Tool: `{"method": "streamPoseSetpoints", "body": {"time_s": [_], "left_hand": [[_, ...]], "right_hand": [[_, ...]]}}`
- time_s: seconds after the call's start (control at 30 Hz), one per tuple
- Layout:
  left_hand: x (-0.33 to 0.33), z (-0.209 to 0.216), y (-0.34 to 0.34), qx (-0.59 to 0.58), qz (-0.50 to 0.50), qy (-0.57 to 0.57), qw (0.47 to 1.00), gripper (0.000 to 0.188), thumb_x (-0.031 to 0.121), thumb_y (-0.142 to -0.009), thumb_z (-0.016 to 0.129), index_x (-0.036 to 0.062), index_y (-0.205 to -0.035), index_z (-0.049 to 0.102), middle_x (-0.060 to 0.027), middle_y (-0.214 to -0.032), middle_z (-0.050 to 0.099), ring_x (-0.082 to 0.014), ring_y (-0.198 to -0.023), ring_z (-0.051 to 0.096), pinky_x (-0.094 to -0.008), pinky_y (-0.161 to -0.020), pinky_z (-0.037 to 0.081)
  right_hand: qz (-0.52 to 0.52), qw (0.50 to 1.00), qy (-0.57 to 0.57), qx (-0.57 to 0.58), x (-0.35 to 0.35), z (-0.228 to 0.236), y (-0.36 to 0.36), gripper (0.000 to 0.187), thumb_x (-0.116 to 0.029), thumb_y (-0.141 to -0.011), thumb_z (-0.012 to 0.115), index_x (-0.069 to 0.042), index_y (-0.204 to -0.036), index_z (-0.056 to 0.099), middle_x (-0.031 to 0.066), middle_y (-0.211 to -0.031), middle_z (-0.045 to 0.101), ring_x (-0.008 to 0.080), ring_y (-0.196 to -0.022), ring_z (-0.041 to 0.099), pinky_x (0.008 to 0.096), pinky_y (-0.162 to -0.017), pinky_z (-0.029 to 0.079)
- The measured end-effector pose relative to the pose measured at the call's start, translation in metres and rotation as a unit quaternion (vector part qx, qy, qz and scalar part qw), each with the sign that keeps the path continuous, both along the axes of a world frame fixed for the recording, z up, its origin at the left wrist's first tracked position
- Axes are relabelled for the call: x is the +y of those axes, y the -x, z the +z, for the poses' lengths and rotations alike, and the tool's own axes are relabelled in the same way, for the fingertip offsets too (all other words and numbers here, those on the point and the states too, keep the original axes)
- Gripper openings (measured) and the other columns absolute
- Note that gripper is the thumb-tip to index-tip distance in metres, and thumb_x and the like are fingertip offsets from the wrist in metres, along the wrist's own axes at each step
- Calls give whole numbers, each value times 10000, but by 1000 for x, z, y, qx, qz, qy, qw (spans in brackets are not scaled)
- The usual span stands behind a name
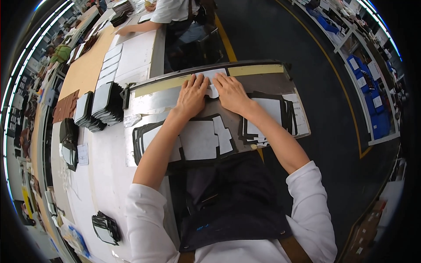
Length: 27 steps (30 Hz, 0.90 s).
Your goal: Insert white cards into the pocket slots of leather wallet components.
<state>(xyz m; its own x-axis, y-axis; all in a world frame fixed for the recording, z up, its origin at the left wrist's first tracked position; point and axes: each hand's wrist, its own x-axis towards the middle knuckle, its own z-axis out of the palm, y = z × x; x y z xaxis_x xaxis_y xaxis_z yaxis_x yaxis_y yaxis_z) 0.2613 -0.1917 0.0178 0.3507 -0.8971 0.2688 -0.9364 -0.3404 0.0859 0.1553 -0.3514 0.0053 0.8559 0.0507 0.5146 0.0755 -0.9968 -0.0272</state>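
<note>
Both my hands lie palm down near the far edge of a metal-topped work board. My left hand and my right hand press flat, fingers stretched forward, on a white-faced piece with a dark edge. Part of that piece is hidden under the fingers. Below my left forearm are overlapping flat dark pieces with white faces. More such pieces lie under and beside my right forearm. A pale yellow strip runs along the board's far edge.
On the long white table at left stand stacks of dark-edged pieces, brown pieces and a smaller bundle. A co-worker's arm reaches over the table ahead. At right, a shelf holds blue bins beyond the dark floor.
</note>
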Motion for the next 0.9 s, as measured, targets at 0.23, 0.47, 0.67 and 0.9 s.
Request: {"method": "streamPoseSetpoints", "body": {"time_s": [0.23,0.47,0.67,0.9], "left_hand": [[-1,7,-2,14,6,-18,1000,728,90,-730,711,42,-1405,443,-192,-1468,428,-374,-1374,387,-460,-1133,308],[1,8,-1,-44,-31,43,998,680,198,-709,795,13,-1298,512,-166,-1345,515,-337,-1254,481,-440,-1082,352],[3,12,3,-33,-45,52,997,623,166,-685,798,2,-1229,543,-137,-1220,547,-312,-1147,528,-406,-1001,418],[7,23,6,17,-24,3,1000,629,148,-738,767,-5,-1298,524,-164,-1337,515,-343,-1222,497,-410,-1029,415]], "right_hand": [[-8,1000,-23,-16,1,-7,-4,439,52,-754,566,120,-1186,537,289,-1267,569,393,-1222,544,447,-1028,430],[-9,1000,-22,-4,3,-4,-2,445,50,-756,575,134,-1190,529,294,-1264,567,403,-1223,541,451,-1034,427],[-15,999,-41,24,7,2,3,472,42,-748,591,131,-1206,513,281,-1302,526,392,-1255,503,441,-1040,417],[9,999,-49,12,7,6,3,357,3,-744,579,121,-1081,578,214,-1115,559,329,-1081,534,391,-967,438]]}}
